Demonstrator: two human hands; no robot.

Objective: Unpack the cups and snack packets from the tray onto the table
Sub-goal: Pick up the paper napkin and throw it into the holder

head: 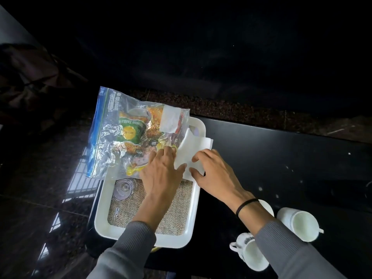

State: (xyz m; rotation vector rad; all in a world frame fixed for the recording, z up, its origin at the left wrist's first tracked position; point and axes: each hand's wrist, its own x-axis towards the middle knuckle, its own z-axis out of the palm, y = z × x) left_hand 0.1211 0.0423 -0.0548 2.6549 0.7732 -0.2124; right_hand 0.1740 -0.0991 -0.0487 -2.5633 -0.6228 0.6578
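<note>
A clear zip bag (pixel 120 135) full of colourful snack packets lies over the far end of the white tray (pixel 100 218) and overhangs its left rim. My left hand (pixel 161 174) reaches over the tray, its fingertips curled onto the bag's near corner. Beside it, my right hand (pixel 213 174) pinches a stack of white paper napkins (pixel 191 150) at the tray's far right. On the black table to the right stand two white cups, one (pixel 300 224) upright and one (pixel 253 256) nearer me. A third cup (pixel 268 207) is mostly hidden behind my right wrist.
A burlap mat (pixel 177 218) lines the tray, with a clear glass (pixel 122 188) standing on its left side. The tray sits at the table's left edge, above a glossy dark floor (pixel 50 198). A dark speckled strip (pixel 241 111) runs behind the table.
</note>
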